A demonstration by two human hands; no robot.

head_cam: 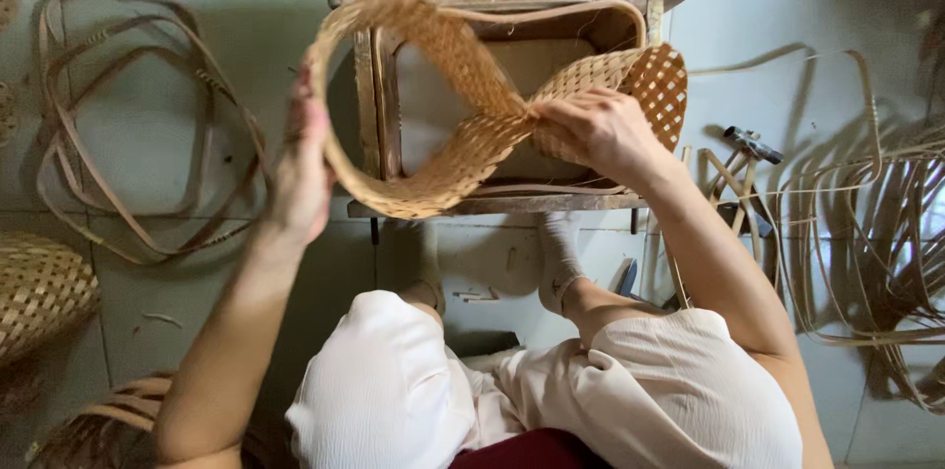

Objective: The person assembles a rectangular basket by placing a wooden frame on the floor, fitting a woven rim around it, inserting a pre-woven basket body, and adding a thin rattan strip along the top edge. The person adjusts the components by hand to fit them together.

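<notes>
Tiled floor (148,134) under wooden frame (512,198); hands twist woven strip (463,56).

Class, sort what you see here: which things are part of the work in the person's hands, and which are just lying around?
In hand:
- woven band, twisted, held by left hand and right hand
- wooden frame beneath it

Lying about:
- loose cane hoops on the floor, left
- cane strips, right
- finished baskets, left edge
- hammer-like tool, right
</notes>
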